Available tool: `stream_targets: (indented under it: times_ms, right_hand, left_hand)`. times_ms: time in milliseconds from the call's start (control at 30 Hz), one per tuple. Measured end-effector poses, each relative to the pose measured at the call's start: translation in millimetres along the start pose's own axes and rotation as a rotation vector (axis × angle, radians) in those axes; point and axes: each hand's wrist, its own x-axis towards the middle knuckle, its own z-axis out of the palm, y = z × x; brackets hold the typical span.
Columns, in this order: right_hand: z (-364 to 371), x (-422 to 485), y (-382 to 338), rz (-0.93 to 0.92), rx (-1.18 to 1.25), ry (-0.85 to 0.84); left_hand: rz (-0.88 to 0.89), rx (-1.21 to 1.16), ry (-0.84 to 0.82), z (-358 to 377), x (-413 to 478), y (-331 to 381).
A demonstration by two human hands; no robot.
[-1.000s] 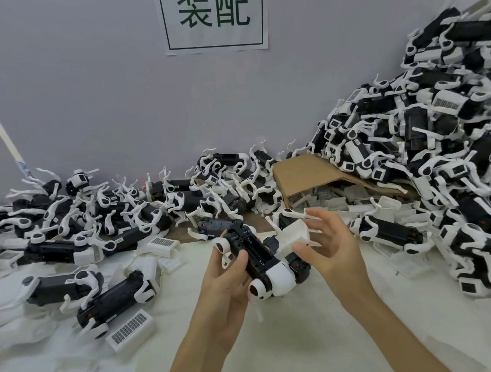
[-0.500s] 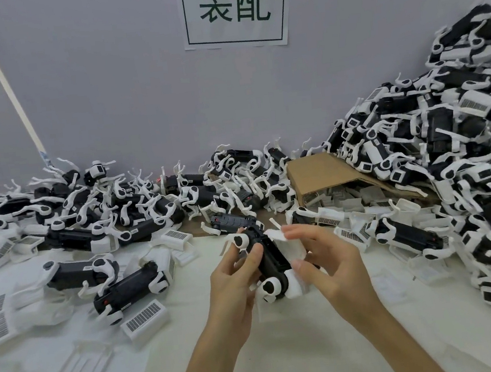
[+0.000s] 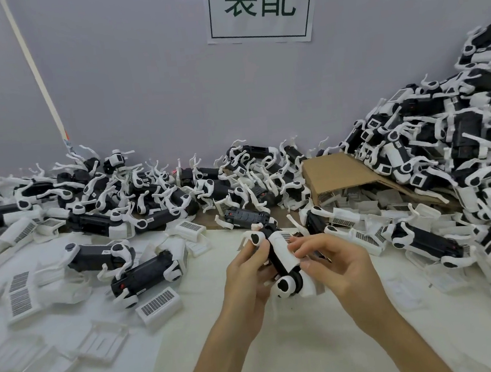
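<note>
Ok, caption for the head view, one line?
Left hand holds a black-and-white device while right hand grips a white cover against it.

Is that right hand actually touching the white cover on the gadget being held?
Touching. The head view shows the right hand pinching the white cover between fingers and thumb, with no gap, while the left hand grips the gadget.

View: head cam, wide-angle, worn by person.
Facing: fwd + down, over both forearms to table (image 3: 301, 355) & back wall (image 3: 137, 91).
Nearness: close; left hand (image 3: 248, 279) & right hand (image 3: 344, 269) centre-low, both gripping black-and-white part (image 3: 281, 251).
Edges: wall sign (image 3: 260, 5) cut at top; heap of parts (image 3: 463, 163) runs off right.
</note>
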Motion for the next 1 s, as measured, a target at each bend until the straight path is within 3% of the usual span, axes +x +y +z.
stream_targets:
  times_ms: [167,400,600,700,767,1000]
  right_hand:
    - [-4.2,1.3,-2.5,0.029,-0.026,0.04]
    - [-5.7,0.5,-1.7,0.049,0.033,-0.083]
    - [-5.3,1.7,-1.2,0.095,0.255,-0.1]
    - [-4.6,2.5,1.2,0.029,0.015,0.034]
    - [-2.8,1.4,3.1,0.03,-0.21,0.021]
    - [7.6,-3.0,7.9,0.076,-0.394,-0.029]
  left_hand:
    - [0.003,0.036,-0.034,0.3,0.6,-0.3]
    - [0.023,0.077,-0.058,-1.4,0.9,-1.1]
    - [0.026,-0.02,-0.059,-5.1,1.4,2.7]
    - [0.039,-0.05,-0.125,-8.4,2.5,5.4]
    - [0.071,-0.092,-0.166,-9.3,1.3,6.8]
    - [0.164,-0.055,-0.24,-0.8,-4.6,5.3]
